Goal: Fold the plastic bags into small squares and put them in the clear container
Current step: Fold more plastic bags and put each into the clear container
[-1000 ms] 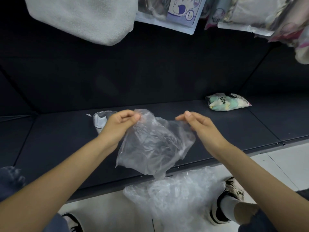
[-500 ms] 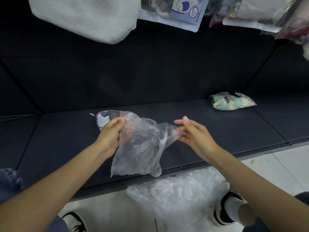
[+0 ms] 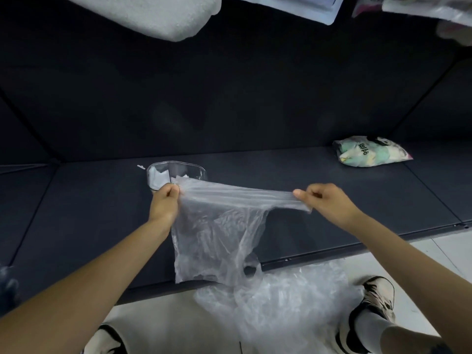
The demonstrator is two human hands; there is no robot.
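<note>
The left hand [image 3: 164,204] is gripping one end of a clear bag [image 3: 217,233], fingers curled tight round the bunched plastic. The right hand [image 3: 328,204] is pinching the other end, thumb and curled fingers closed on the film. Between them the bag's top edge is being held stretched into a taut, nearly level band, well above the dark shelf [image 3: 76,213]. The rest of the bag is hanging down from that band in a crumpled sheet, its lower edge reaching the shelf's front lip, with a handle loop dangling at the lower right.

The clear container [image 3: 176,175] is sitting on the shelf just behind the left hand, with something white showing inside it; whether those are folded bags cannot be told. A heap of more clear bags [image 3: 281,307] is lying on the pale floor [image 3: 158,325] below the shelf, between the person's shoes [image 3: 375,300].

A printed packet [image 3: 370,152] is lying on the shelf far to the right, well apart from the hands. A white fabric item [image 3: 158,14] is hanging overhead
</note>
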